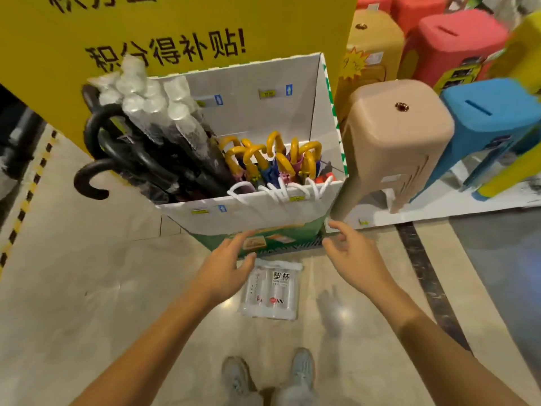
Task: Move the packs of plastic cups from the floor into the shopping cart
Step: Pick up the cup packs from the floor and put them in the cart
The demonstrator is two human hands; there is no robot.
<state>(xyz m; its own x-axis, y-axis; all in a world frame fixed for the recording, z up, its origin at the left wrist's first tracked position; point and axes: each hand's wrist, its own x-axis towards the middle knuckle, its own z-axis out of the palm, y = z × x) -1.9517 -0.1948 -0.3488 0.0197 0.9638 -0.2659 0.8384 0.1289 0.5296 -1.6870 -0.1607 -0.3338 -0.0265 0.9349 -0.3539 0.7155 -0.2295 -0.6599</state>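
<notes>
One pack of plastic cups [270,290] lies on the floor [87,273], just below an umbrella box [248,212]. The left hand [225,271] and right hand [355,259] hover either side of the pack, fingers [237,244] apart, holding nothing. No shopping cart is visible, so the move is not yet made.

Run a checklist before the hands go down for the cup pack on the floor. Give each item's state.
1. Target visible: the clear plastic-wrapped pack of cups lies flat on the beige tiled floor, nothing on top of it. Ok.
2. The left hand is free: fingers spread, holding nothing, beside the pack's upper left corner. Ok.
3. The right hand is free: fingers relaxed, holding nothing, off to the pack's right. Ok.
4. Room behind: the white cardboard umbrella box stands right behind the pack. Cannot tell if fingers fit between them.
5. Drop-off located: no shopping cart in view. Not ok.
</notes>
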